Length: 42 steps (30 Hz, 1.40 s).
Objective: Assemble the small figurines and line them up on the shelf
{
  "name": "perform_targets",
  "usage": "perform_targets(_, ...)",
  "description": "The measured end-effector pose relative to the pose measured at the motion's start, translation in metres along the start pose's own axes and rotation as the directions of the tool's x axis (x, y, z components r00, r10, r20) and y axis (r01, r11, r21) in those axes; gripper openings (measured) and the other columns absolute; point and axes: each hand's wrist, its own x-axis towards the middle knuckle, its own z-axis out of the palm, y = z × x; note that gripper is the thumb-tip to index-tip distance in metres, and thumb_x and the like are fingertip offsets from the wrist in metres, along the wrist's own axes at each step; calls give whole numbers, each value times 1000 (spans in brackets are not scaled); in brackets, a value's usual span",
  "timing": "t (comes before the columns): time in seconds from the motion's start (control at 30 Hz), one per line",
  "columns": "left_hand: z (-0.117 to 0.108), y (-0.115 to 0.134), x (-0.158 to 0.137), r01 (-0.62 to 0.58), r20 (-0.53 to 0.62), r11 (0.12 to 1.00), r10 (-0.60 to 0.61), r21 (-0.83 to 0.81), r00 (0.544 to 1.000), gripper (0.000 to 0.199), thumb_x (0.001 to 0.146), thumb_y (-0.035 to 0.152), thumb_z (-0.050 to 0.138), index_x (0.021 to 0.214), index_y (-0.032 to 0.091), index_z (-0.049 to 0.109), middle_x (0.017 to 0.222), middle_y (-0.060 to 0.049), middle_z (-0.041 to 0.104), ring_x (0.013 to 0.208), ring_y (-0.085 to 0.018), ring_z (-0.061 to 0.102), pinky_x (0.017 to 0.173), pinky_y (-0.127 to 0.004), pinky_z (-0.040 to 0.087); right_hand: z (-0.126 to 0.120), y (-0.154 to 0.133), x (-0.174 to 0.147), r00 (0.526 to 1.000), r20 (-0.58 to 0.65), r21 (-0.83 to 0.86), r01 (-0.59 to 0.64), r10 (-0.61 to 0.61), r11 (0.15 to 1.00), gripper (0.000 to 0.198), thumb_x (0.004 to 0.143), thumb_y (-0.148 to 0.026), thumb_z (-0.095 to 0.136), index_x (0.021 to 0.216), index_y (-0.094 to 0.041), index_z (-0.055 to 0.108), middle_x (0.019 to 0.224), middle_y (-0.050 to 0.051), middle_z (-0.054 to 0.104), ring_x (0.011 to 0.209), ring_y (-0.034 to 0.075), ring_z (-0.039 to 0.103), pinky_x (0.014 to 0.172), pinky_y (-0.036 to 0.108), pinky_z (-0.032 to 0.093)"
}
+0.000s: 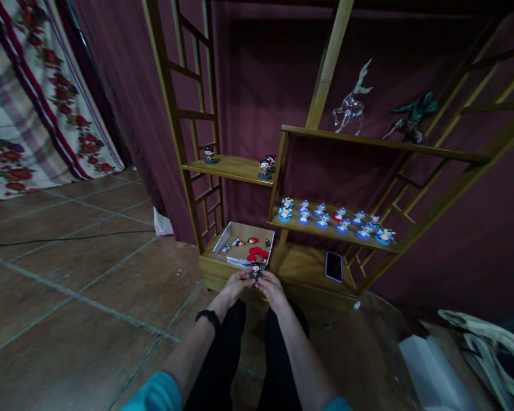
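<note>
Between my two hands, low in front of the shelf, is a small black-haired figurine on a dark base. My left hand grips it from the left, and my right hand closes on its right side. Just beyond them stands a shallow cardboard box with several loose figurines and red round pieces inside. Similar dark figurines stand on the small upper-left shelf: one at its left end and two, led by a red-and-black one, at its right end.
Two rows of blue-and-white figurines fill the middle right shelf. Above are a clear glass deer and a dark green statue. A phone lies on the bottom board. A cable crosses the floor at left.
</note>
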Motion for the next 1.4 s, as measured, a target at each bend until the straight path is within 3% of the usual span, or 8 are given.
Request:
perform_targets(0.4, 3, 0, -3, -70, 47, 993, 66, 92, 997, 43, 49, 15, 74, 91, 12, 63, 72, -3, 64, 64, -12, 56, 67, -24, 39, -4, 2, 0, 998, 47, -9, 33, -33, 999, 36, 51, -23, 73, 84, -19, 60, 80, 3, 64, 74, 16, 61, 73, 34, 47)
perform_targets(0.6, 4, -1, -3, -90, 56, 991, 85, 100, 995, 42, 49, 12, 73, 90, 12, 61, 72, -2, 64, 64, -12, 57, 68, -25, 41, -5, 1, 0, 1000, 19, -71, -12, 13, 997, 38, 51, -24, 72, 86, -19, 60, 81, 2, 63, 74, 16, 60, 70, 32, 47)
perform_targets(0.77, 4, 1, -5, -86, 85, 991, 77, 104, 993, 43, 50, 13, 73, 91, 12, 61, 73, -3, 65, 65, -12, 57, 68, -25, 42, -4, -2, -2, 999, 3, -118, -39, 40, 992, 39, 54, -29, 70, 91, -21, 60, 83, 2, 64, 72, 15, 61, 68, 31, 47)
perform_targets(0.93, 6, 2, -5, -72, 82, 989, 62, 133, 995, 47, 47, 11, 74, 92, 11, 62, 71, -3, 65, 64, -13, 57, 66, -25, 42, 1, -6, -5, 1000, 22, -107, 7, -5, 994, 47, 55, -31, 69, 101, -24, 58, 87, 2, 65, 77, 17, 62, 68, 31, 48)
perform_targets(1.4, 3, -3, 0, -74, 132, 987, 55, 145, 990, 44, 45, 11, 75, 88, 12, 65, 70, -3, 64, 64, -13, 56, 66, -26, 43, 3, -10, -8, 999, 42, -101, 26, -22, 995, 42, 57, -35, 68, 97, -27, 59, 99, 1, 63, 90, 19, 60, 72, 31, 47)
